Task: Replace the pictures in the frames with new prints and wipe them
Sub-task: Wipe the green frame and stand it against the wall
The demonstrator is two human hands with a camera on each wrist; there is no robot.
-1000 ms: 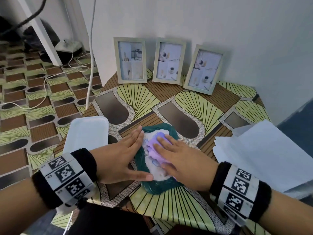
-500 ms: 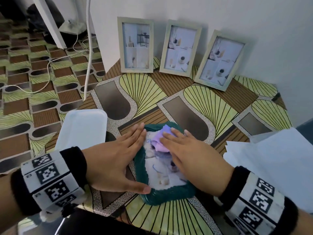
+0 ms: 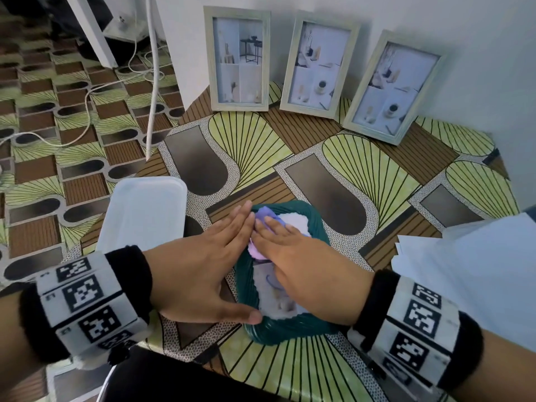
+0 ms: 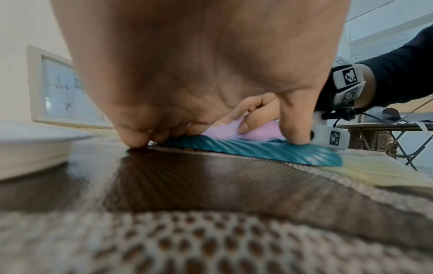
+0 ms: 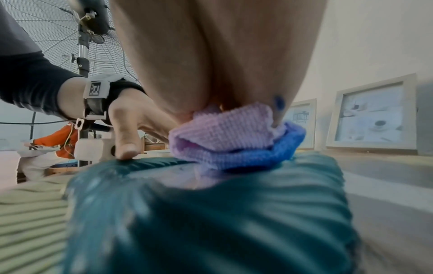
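Teal ribbed picture frame flat on patterned table, near front edge, print facing up. Left hand flat beside frame's left side, fingers straight, thumb tip pressing teal rim. Right hand flat, straight fingers pressing purple-blue knitted cloth onto glass at frame's far end. Three pale wooden frames leaning against wall. White plastic tray left; white paper sheets right.

— What is your work surface?

— You have a table covered in a glossy green, brown and cream fan-patterned sheet.

— What lies on it?

— A ribbed teal picture frame lies flat near you. A white plastic tray sits left, white paper sheets right. Three pale wooden frames stand along the far edge against the wall.
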